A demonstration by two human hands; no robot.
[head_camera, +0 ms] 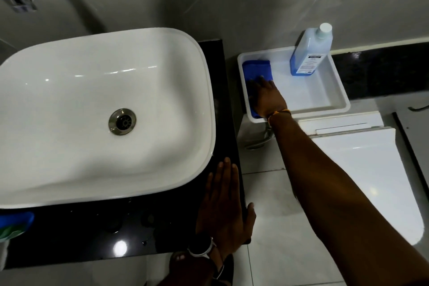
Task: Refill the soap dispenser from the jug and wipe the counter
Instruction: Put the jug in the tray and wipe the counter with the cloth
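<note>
A white tray sits on the toilet cistern to the right of the sink. In its far corner stands the soap jug, a clear bottle of blue liquid with a white cap. A folded blue cloth lies along the tray's left side, and my right hand rests flat on its near end, fingers spread over it. My left hand lies flat and open on the black counter, at its right edge. A blue-topped object shows at the counter's far left; it is cut off by the frame.
A large white basin with a metal drain fills most of the counter. A white toilet lid lies below the tray at right. Grey tiled wall behind; pale floor tiles between counter and toilet.
</note>
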